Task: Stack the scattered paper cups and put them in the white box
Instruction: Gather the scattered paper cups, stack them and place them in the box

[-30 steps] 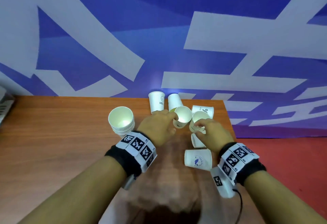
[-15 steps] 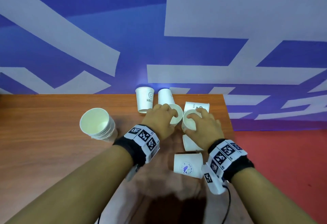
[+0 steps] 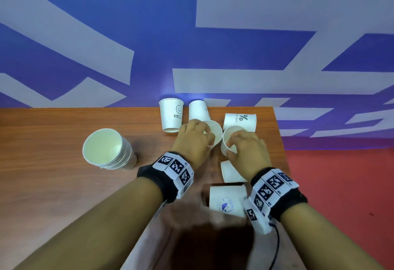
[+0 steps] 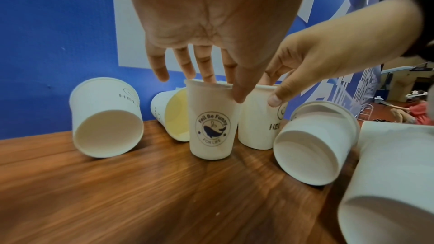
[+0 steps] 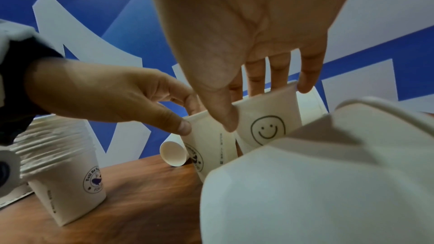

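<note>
standing at the left of the wooden table (image 3: 53,184): your stack of nested cups (image 3: 106,150), mouth up. next, an upside-down "hello" cup (image 3: 171,116) near the far edge, a tipped cup (image 3: 198,109) beside it. your left hand (image 3: 191,139) pinches the rim of the upright whale-logo cup (image 4: 211,118), thumb outside, fingers inside. touching it, the smiley cup (image 5: 267,127), pinched at the rim by your right hand (image 3: 245,150). behind that, a "%" cup (image 3: 239,121); nearer you, two cups on their sides (image 3: 227,201). white box: not in view.
</note>
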Available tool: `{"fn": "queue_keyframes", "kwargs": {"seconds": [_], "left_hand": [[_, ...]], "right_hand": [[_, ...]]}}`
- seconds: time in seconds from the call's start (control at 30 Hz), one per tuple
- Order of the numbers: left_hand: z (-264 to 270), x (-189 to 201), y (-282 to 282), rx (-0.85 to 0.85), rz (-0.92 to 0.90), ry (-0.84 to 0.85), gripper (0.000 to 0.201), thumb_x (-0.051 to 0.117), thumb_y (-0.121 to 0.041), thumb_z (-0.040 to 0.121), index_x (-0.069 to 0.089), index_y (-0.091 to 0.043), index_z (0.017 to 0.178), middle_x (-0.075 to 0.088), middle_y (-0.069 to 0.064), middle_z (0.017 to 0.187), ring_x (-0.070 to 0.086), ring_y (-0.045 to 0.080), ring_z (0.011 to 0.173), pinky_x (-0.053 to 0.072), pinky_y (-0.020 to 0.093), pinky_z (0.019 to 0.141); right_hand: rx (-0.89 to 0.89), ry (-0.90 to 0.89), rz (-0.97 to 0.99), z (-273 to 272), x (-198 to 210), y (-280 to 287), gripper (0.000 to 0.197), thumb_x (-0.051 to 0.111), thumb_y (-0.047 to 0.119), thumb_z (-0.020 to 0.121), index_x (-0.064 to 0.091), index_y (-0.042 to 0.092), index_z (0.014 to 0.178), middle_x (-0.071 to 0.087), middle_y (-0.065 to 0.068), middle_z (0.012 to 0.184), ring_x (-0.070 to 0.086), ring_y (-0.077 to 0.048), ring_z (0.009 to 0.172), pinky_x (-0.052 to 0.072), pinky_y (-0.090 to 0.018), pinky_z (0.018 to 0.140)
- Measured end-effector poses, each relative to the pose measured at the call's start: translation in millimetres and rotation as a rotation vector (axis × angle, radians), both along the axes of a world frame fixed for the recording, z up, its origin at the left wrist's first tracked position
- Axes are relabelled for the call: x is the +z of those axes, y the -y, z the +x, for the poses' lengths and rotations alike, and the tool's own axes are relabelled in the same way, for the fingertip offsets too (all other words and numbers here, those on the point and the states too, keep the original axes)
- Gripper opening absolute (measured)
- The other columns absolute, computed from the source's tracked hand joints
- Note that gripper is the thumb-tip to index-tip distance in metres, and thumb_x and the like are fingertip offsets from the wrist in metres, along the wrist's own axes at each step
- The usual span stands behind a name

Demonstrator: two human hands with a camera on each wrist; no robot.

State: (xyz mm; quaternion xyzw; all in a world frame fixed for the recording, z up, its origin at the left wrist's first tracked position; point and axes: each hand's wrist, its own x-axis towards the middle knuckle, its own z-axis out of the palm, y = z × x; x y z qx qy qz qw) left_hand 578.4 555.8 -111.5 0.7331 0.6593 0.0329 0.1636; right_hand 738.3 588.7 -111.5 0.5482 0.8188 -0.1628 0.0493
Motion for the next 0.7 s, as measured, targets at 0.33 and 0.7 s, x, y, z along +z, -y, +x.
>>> {"fn": "queue_keyframes", "kwargs": {"seconds": [0.33, 0.7], "left_hand": [[-8, 36, 18, 0.047, 0.115, 0.054, 0.029, 0.049, -0.023, 0.091, 0.058, -0.02, 0.119, 0.045, -0.003, 0.129, 0.031, 0.02, 0.127, 0.034, 0.033, 0.104], [-56, 101, 84, 0.1, 0.328, 0.101, 0.023, 0.05, -0.017, 0.09, 0.062, -0.013, 0.109, 0.053, 0.005, 0.122, 0.038, 0.028, 0.12, 0.042, 0.041, 0.091]], "right_hand": [[-0.011, 0.034, 0.157, 1, 40, 13, 0.023, 0.048, 0.023, 0.093, 0.061, 0.015, 0.11, 0.059, -0.001, 0.117, 0.047, -0.024, 0.11, 0.037, -0.035, 0.088], [-0.009, -0.097, 0.286, -31, 91, 69, 0.027, 0.046, 0.012, 0.093, 0.059, 0.012, 0.117, 0.06, -0.007, 0.119, 0.047, -0.029, 0.11, 0.04, -0.039, 0.089]]}}
